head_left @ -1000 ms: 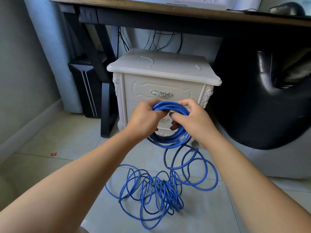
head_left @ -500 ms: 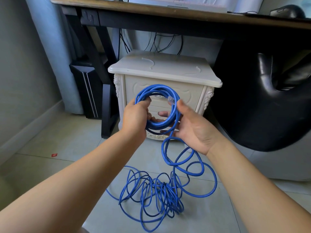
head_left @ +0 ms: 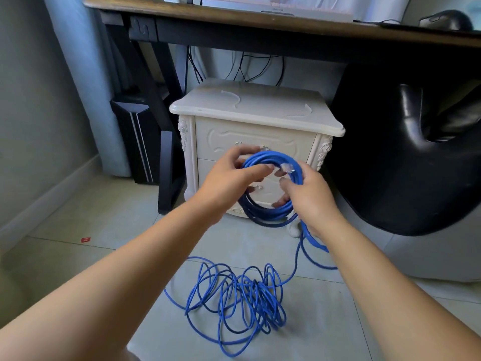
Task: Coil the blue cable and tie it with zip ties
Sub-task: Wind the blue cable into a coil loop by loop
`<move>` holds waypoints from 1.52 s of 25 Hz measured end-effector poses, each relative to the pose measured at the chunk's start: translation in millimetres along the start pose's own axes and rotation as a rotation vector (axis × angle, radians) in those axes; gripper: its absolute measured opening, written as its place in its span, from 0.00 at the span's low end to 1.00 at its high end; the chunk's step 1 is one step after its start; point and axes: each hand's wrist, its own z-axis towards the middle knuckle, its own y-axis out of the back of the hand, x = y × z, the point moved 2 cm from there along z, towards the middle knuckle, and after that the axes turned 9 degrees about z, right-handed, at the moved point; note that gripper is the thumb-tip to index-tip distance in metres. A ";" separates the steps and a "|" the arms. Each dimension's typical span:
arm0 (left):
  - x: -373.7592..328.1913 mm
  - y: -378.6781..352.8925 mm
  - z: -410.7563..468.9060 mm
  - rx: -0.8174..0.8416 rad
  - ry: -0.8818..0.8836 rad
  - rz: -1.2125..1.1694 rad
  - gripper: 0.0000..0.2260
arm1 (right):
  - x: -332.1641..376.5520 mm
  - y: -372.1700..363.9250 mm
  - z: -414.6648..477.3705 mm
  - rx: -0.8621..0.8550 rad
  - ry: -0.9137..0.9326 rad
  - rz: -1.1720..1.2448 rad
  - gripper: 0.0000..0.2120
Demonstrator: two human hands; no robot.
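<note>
Blue cable [head_left: 270,162], part-coiled, in your hands.
Left hand [head_left: 229,183] and right hand [head_left: 309,196] both grip the coil before the white nightstand [head_left: 255,113]; the rest lies tangled on the floor [head_left: 109,259]; black chair [head_left: 390,178] at right.

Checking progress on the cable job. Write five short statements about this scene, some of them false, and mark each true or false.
1. The left hand and the right hand both hold the coil. True.
2. All the cable is coiled. False: a loose heap lies on the floor.
3. The plug lies on the floor. False: it sits at the coil's top, between the hands.
4. The coil is held in front of the nightstand. True.
5. A zip tie binds the coil. False: none shows on it.
</note>
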 end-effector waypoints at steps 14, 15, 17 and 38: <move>0.1 5.4 5.3 -0.238 -0.290 0.429 0.20 | 10.9 5.1 -1.7 0.276 -0.112 0.039 0.19; 0.4 5.7 5.7 -0.257 -0.273 0.395 0.20 | 10.3 5.2 -2.3 0.297 -0.147 0.028 0.17; 1.8 2.8 5.5 -0.243 -0.232 0.346 0.18 | 5.6 1.3 -2.9 0.280 -0.189 0.050 0.08; 25.6 -21.2 10.5 0.094 0.147 0.107 0.14 | 26.3 41.7 8.5 0.031 -0.283 1.035 0.11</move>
